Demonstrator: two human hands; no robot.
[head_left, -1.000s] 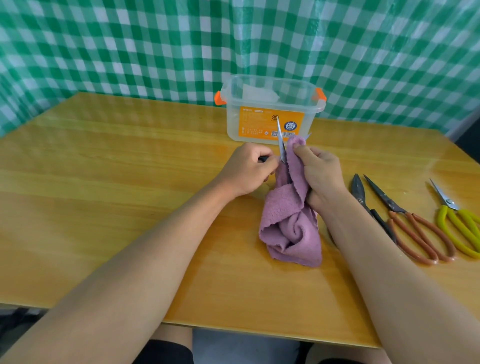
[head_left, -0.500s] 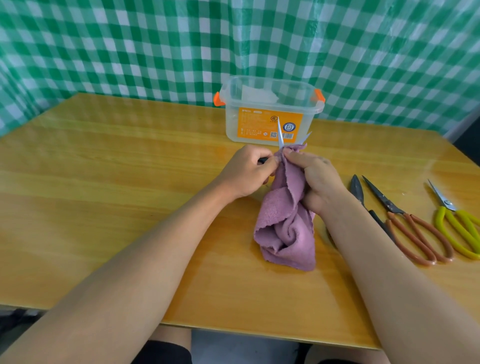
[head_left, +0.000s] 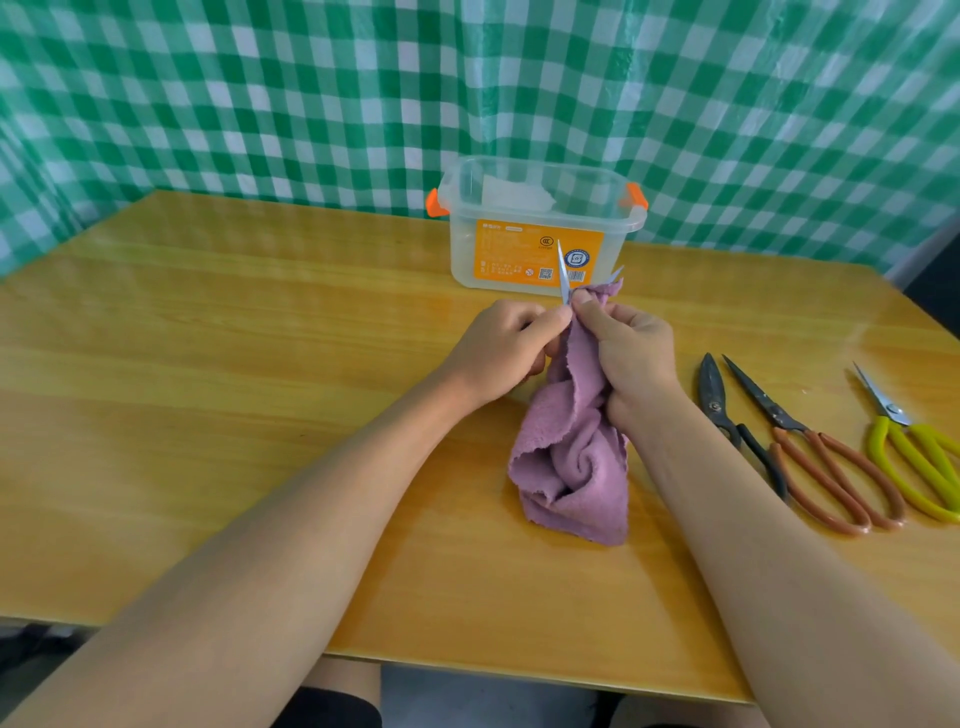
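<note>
Head camera view, looking down over two bare forearms that reach forward across a yellow wooden table (head_left: 208, 364) and meet near its middle. The left hand (head_left: 498, 353) is turned knuckles up, its fingers curled closed around the handles of small scissors (head_left: 562, 273); the handles are hidden inside the fist. Two thin silver blades stick up past the fingertips, spread apart in a narrow V and pointing away from the person. The right hand (head_left: 631, 358) touches the left at the fingertips, its thumb and forefinger pinching the top of a purple cloth (head_left: 571, 457) against the base of the blades. The rest of that hand is curled around the cloth lower down. The cloth hangs from this grip in twisted folds between the wrists, its lower end bunched on the table. Just behind the blades stands a clear plastic box (head_left: 540, 228) with orange clips and an orange label. To the right of the right forearm, side by side on the table, lie black shears (head_left: 727, 415), orange-handled scissors (head_left: 810, 441) and yellow-handled scissors (head_left: 914, 452). A green and white checked curtain (head_left: 260, 104) fills the background.
</note>
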